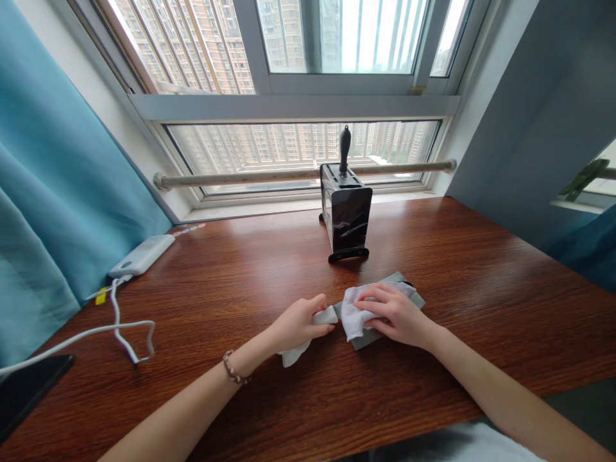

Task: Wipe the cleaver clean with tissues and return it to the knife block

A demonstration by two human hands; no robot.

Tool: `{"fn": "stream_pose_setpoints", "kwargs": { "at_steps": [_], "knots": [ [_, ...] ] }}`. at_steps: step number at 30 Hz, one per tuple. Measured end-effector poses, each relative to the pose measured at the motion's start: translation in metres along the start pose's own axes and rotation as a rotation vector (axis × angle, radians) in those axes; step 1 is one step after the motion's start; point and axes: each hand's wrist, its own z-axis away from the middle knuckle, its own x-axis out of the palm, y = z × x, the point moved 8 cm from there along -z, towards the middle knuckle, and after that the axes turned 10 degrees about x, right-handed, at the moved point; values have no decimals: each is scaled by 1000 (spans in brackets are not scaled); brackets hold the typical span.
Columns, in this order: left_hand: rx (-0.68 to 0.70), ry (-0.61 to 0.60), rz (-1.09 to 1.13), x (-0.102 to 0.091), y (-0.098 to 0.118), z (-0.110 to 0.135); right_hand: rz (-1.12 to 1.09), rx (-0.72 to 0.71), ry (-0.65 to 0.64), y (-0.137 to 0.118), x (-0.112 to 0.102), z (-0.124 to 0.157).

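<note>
Your left hand (301, 321) grips the white-wrapped handle of one cleaver (368, 338), and your right hand (402, 314) grasps one white cloth (355, 316) against its broad grey blade, near the front of the table. Beyond them stands one black knife block (352, 221), a single black handle (345, 149) rising from it. To your left lie one white power bank (142, 255) and its white cable (117, 308). The table (231, 269) is glossy reddish-brown wood grain; one blue curtain (58, 192) hangs beside a barred window (337, 83) facing tower blocks.
</note>
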Motion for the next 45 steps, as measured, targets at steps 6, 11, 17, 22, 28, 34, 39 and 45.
{"fn": "stream_pose_setpoints", "kwargs": {
  "at_steps": [6, 11, 17, 22, 28, 34, 39, 45],
  "knots": [
    [9, -9, 7, 1, 1, -1, -49, -11, -10, -3, -3, 1],
    [-4, -10, -3, 0, 2, -1, -58, -12, -7, -1, -2, 1],
    [-1, -7, -8, 0, 1, -1, -50, 45, 25, 8, 1, 1],
    [-2, -4, -2, 0, 0, 0, -20, 110, 74, 18, -1, 0],
    [-12, -11, 9, 1, -1, 0, 40, 206, 134, 28, -4, 2],
    [8, -12, 1, 1, 0, -1, 100, 290, 210, 37, -8, 4],
    [4, -5, -15, 0, 0, -1, 125, 317, 236, 41, -9, 4],
    [8, -4, -1, 0, 0, 0, 120, 309, 240, 41, -10, 4]
  ]
}}
